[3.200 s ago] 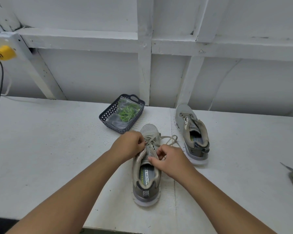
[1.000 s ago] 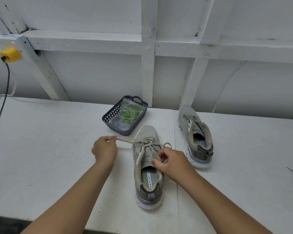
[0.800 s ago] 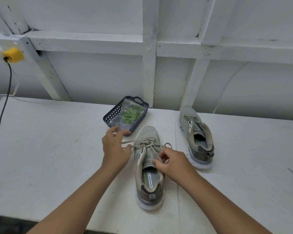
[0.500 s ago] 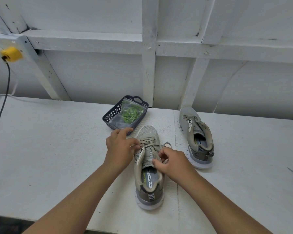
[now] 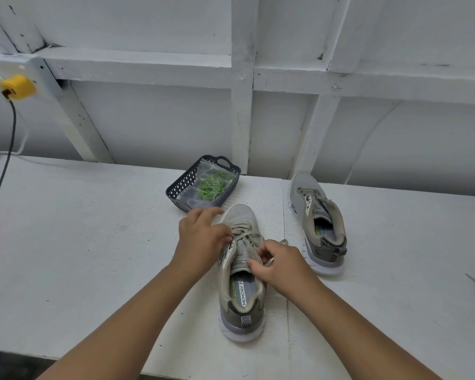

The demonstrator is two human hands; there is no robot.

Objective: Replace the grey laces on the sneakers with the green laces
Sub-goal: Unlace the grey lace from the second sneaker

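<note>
We see a white tabletop [image 5: 80, 242] with two grey sneakers on it. The near sneaker [image 5: 240, 272] stands upright in front of us, heel toward us and toe pointing away, and it carries its grey lace [image 5: 244, 237] crossed over the tongue. Both our hands work at that lace. Our left hand [image 5: 202, 238] lies against the sneaker's left side by the upper eyelets, thumb and a finger pinched together on the lace where it leaves the eyelets, while the other fingers reach forward, relaxed, toward the toe. Our right hand [image 5: 279, 263] sits at the sneaker's right side, fingers curled and pinching a stretch of the same lace just above the tongue's top edge; a loose loop of lace shows just beyond its knuckles.

The second sneaker [image 5: 317, 223] stands farther off to the right, well apart from the first, also upright with its heel toward us; we cannot tell whether any lace is in it. Behind the left hand, near the toe of the near sneaker, sits a dark basket [image 5: 180, 187] with a clear bag in it that holds the green laces [image 5: 213, 185]. At far left a yellow plug [image 5: 17, 86] is mounted on the white wall frame, and a dark cable [image 5: 0, 182] hangs down from it.
</note>
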